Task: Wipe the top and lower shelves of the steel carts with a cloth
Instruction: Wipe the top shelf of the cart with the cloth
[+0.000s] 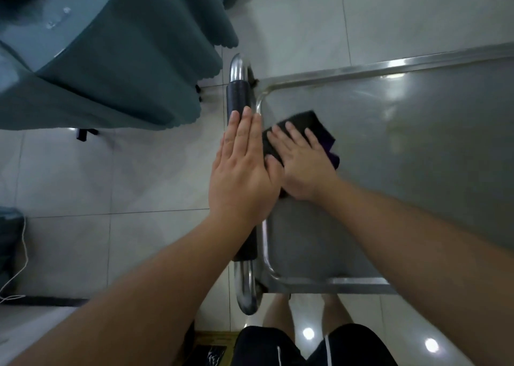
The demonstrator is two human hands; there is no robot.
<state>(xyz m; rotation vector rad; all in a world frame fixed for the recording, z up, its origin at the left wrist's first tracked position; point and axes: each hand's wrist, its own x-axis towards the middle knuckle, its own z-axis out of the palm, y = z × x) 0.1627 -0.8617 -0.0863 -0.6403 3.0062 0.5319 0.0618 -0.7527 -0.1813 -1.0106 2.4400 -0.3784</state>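
Observation:
A steel cart's top shelf fills the right half of the head view, its raised rim shining. A dark cloth with a purple edge lies on the shelf near its left rim. My right hand presses flat on the cloth, fingers spread. My left hand lies flat with straight fingers over the cart's handle, a steel tube with a black grip, holding nothing. The lower shelf is hidden under the top one.
A table draped in a teal cloth stands at the upper left, close to the cart's handle. Pale floor tiles lie between them. My legs in black shorts are at the cart's near end. A white cord trails at the far left.

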